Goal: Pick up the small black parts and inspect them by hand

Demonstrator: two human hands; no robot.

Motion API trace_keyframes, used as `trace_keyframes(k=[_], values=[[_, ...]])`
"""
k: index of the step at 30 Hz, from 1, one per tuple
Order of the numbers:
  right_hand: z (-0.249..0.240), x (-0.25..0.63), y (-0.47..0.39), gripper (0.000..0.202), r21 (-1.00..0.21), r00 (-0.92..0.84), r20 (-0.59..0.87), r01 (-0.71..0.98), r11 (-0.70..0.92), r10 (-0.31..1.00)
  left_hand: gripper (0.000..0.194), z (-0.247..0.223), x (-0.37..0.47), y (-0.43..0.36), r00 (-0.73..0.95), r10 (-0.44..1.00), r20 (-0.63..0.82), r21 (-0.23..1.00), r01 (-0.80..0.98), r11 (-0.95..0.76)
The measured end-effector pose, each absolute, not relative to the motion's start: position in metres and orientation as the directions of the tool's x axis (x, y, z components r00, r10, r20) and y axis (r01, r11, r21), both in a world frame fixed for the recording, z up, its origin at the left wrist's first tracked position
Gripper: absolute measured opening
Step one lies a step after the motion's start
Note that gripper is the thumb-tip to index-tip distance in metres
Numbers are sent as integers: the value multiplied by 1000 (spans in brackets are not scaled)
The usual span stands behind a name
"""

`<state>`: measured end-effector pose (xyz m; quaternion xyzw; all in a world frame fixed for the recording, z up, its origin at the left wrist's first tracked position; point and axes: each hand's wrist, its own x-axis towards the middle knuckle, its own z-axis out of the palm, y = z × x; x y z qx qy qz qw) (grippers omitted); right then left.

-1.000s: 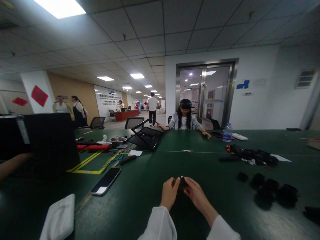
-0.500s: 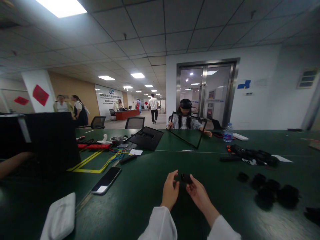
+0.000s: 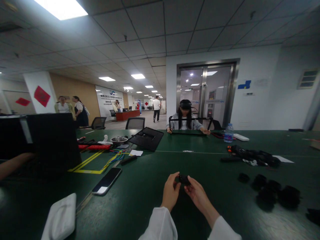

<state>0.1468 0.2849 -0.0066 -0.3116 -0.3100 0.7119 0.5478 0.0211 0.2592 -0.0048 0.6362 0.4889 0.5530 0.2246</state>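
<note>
Head view: left hand [image 3: 170, 191] and right hand [image 3: 197, 195] meet above the green desk [image 3: 140, 200], just in front of the white sleeves. Both grips are closed on one small black part [image 3: 184, 179], pinched between the fingertips of each hand and held clear of the desk surface. A phone [image 3: 107, 180] lies face up to the left, with a white cloth [image 3: 60, 218] nearer the desk edge. A cluster of black round parts [image 3: 272, 191] sits to the right, well apart from the hands. Across the desk, a seated person [image 3: 185, 120] holds a thin black frame [image 3: 188, 126]. A water bottle [image 3: 228, 133] stands beside that person.
</note>
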Motion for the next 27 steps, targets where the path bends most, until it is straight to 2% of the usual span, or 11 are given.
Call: trace_keyframes(k=[8, 15, 19, 27], values=[[-10, 148, 286, 23, -789, -210, -100, -579, -206, 973, 33, -7, 20, 262, -60, 873, 485, 826, 360, -434], [-5, 146, 284, 23, -788, -179, -91, -589, -181, 980, 17, -11, 20, 264, -98, 877, 470, 823, 406, -396], [-2, 146, 282, 26, -810, -193, -89, -558, -183, 977, 21, -12, 20, 264, -135, 898, 419, 848, 411, -334], [2, 145, 278, 24, -853, -240, -60, -491, -174, 969, 45, -9, 21, 262, -123, 923, 365, 864, 413, -287]])
